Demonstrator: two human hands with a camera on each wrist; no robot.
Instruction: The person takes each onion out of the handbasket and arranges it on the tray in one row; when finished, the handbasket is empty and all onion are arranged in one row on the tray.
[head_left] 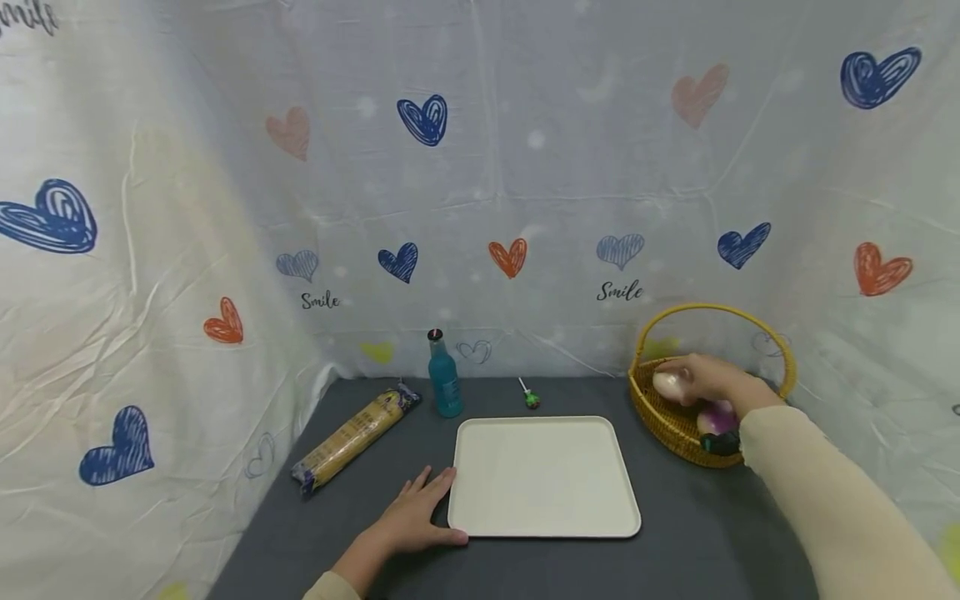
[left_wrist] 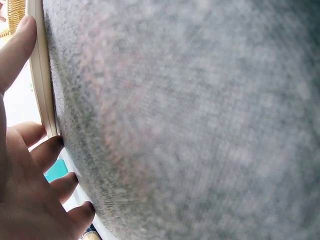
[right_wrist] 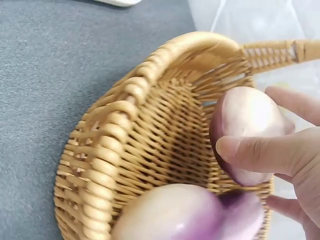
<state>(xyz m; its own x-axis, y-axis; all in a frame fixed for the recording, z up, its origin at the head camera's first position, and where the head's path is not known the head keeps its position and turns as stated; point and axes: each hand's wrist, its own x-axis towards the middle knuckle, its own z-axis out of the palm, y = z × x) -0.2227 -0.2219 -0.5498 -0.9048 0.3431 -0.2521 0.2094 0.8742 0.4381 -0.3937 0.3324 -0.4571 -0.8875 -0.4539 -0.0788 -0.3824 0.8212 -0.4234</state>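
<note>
My right hand (head_left: 701, 379) pinches a round purple-and-white vegetable (right_wrist: 245, 117), onion-like in shape, between thumb and fingers. It is over the inside of the yellow wicker basket (head_left: 660, 429) at the right. Below it in the basket lie a larger white-and-purple vegetable (right_wrist: 170, 215) and a dark green thing (head_left: 722, 443), partly hidden by the sleeve in the head view. My left hand (head_left: 416, 512) is spread at the left edge of a cream tray (head_left: 543, 479), its thumb at the front left corner. In the left wrist view its fingers (left_wrist: 47, 152) lie along the tray's rim.
Left of the tray, a long yellow plastic-wrapped packet (head_left: 356, 437) lies slantwise. Behind it stands a blue bottle (head_left: 446, 383) with a dark cap. A green lollipop (head_left: 531, 400) lies beyond the tray. The basket's tall handle (head_left: 712, 307) arches over the right hand. A heart-printed curtain backs the table.
</note>
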